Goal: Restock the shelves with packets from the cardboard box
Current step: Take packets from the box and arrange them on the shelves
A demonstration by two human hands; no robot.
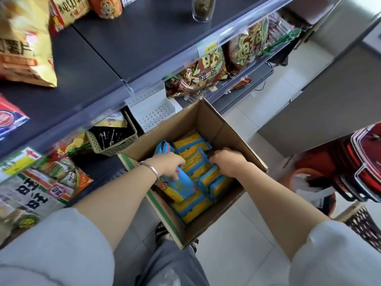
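An open cardboard box stands on the floor by the shelving, filled with several blue-and-yellow packets. Both my hands are down inside it. My left hand, with a silver bracelet on the wrist, is closed around the top of a blue-and-yellow packet at the box's near left side. My right hand grips the edges of packets in the middle of the box. The dark shelf above has a wide bare stretch.
Snack bags lie on the upper shelf's left, a glass jar at its back. Lower shelves hold large bags and a beige basket. A red stack of stools and a bin stand on the tiled floor at right.
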